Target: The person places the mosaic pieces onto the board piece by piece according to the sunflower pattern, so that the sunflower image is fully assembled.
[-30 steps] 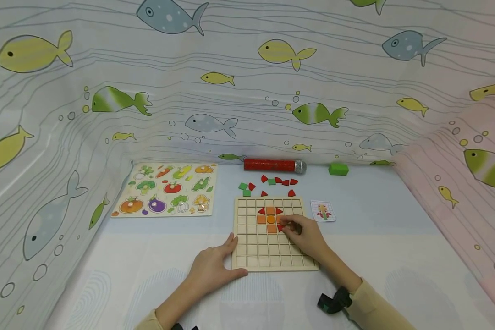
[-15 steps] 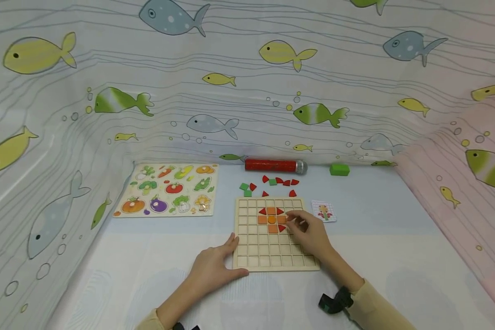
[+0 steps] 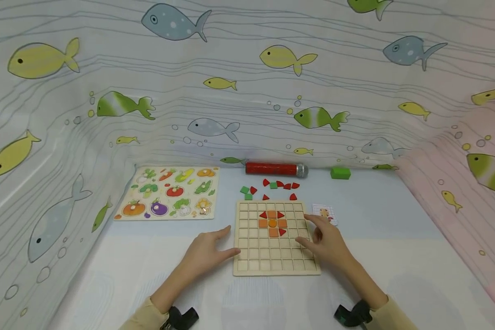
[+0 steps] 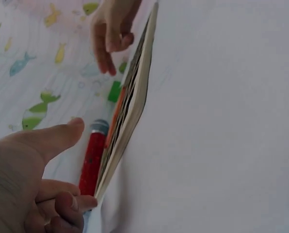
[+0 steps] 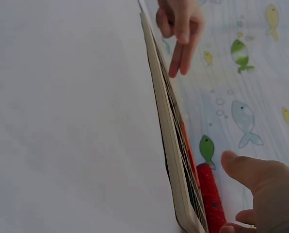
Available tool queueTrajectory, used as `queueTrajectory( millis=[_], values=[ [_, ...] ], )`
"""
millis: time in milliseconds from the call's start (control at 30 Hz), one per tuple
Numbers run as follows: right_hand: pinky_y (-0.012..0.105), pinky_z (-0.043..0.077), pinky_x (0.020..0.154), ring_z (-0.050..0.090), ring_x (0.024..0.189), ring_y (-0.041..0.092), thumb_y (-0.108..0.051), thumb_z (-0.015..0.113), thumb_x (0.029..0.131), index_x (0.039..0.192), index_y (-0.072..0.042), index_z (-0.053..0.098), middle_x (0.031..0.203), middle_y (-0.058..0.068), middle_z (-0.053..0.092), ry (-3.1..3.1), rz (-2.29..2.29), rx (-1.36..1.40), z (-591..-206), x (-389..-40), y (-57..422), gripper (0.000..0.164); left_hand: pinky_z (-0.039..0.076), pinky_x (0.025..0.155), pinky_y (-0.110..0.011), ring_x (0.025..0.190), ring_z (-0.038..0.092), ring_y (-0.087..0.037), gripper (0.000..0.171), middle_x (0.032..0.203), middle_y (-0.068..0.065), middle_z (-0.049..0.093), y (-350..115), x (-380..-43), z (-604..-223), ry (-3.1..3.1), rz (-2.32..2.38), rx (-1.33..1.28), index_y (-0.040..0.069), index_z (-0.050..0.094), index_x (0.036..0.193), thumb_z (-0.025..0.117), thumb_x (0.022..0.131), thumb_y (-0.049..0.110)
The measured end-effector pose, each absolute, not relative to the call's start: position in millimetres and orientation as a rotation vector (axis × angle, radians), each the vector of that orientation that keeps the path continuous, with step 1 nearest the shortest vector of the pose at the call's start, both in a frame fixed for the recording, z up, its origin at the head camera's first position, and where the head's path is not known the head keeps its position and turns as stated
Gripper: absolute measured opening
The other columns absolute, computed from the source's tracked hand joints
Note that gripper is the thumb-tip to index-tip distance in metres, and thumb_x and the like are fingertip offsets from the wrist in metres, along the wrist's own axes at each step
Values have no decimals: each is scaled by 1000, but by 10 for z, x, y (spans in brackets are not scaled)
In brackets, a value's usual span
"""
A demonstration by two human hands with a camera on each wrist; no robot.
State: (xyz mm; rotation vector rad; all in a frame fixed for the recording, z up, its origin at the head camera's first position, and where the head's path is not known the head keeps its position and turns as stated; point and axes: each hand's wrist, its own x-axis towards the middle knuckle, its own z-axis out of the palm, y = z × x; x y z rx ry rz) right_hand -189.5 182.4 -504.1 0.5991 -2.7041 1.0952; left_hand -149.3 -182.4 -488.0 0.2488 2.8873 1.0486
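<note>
A square wooden grid board (image 3: 253, 256) lies flat in the head view. Orange square tiles (image 3: 263, 223) form a cross on it around an orange round piece (image 3: 272, 223), with red wedge pieces (image 3: 282, 232) at three of its corners. At the board's left edge is my left hand (image 3: 204, 251), thumb and fingers apart; a fingertip meets or nearly meets the edge in the left wrist view. My right hand (image 3: 330, 240) is over the board's right side, fingers spread, holding nothing. In the right wrist view, the board's side (image 5: 166, 126) runs beside that hand.
Loose red pieces (image 3: 293, 197) and green squares (image 3: 249, 196) lie behind the board. A picture card (image 3: 330, 215) is partly behind my right hand. Farther back are a red microphone (image 3: 272, 168) and a green block (image 3: 340, 173). A vegetable puzzle (image 3: 189, 196) lies to the left.
My right hand has let go of the piece at the orange cross and moved right, its fingers spreading. My left hand has shifted slightly up and left along the board's edge.
</note>
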Motion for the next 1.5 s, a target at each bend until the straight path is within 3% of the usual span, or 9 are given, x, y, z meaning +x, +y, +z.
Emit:
queueTrajectory(
  millis=[100,167,200,300,400,633,833,1133,1500],
  values=[
    [24,50,60,50,68,3,-39,94,81,149,4,55,128,18,66,-2813,1036,595,-5046,-1813,1868,89,52,109,-53,137,61,-31,72,145,-13,65,-1832,-1553,-4865,2862,1111,236,8,66,145,85,88,48],
    [34,61,80,67,90,14,-49,93,79,153,6,49,141,22,63,-2884,1002,598,-5039,-1755,1893,102,55,105,-50,134,64,-28,68,142,-9,68,-1825,-1595,-4855,2850,1147,246,10,67,144,85,89,46],
    [40,61,92,70,106,22,-54,92,78,156,6,46,149,24,58,-2921,993,603,-5030,-1724,1904,108,59,98,-47,123,71,-27,67,138,-8,72,-1820,-1623,-4852,2830,1182,247,10,67,144,85,90,44],
    [55,42,117,46,150,40,-67,88,74,160,7,37,166,24,40,-3006,940,648,-5000,-1643,1937,125,61,72,-34,84,77,-21,61,122,-3,79,-1800,-1728,-4869,2749,1328,236,11,68,143,85,91,38],
    [54,38,120,36,155,39,-73,87,70,161,8,33,169,24,32,-3045,923,699,-4968,-1590,1958,134,52,54,-27,58,66,-15,56,109,1,80,-1777,-1849,-4898,2653,1500,212,10,69,141,84,92,33],
    [54,40,118,37,154,40,-74,88,67,159,10,35,169,26,30,-3073,854,727,-4954,-1575,1979,136,51,63,-27,82,68,-12,52,110,-1,80,-1630,-2169,-4782,2664,1526,265,8,71,139,81,95,34],
    [55,40,119,35,155,39,-77,88,64,161,8,35,171,23,28,-3084,885,705,-5020,-1587,1976,139,57,72,-29,90,72,-17,49,116,-7,80,-1451,-2583,-4643,2689,1407,357,5,71,137,78,98,32],
    [54,38,120,33,156,38,-74,91,61,159,10,35,170,24,27,-3100,948,659,-5083,-1577,1954,141,58,97,-45,115,71,-31,38,122,-14,78,-1141,-3092,-4808,2739,1309,402,1,74,131,77,98,21],
    [57,42,117,39,153,42,-78,87,62,160,7,37,170,23,28,-3108,884,678,-5049,-1579,1975,139,58,101,-43,116,72,-29,37,121,-14,78,-978,-3215,-4957,2762,1317,334,1,77,126,81,95,20]
  ],
)
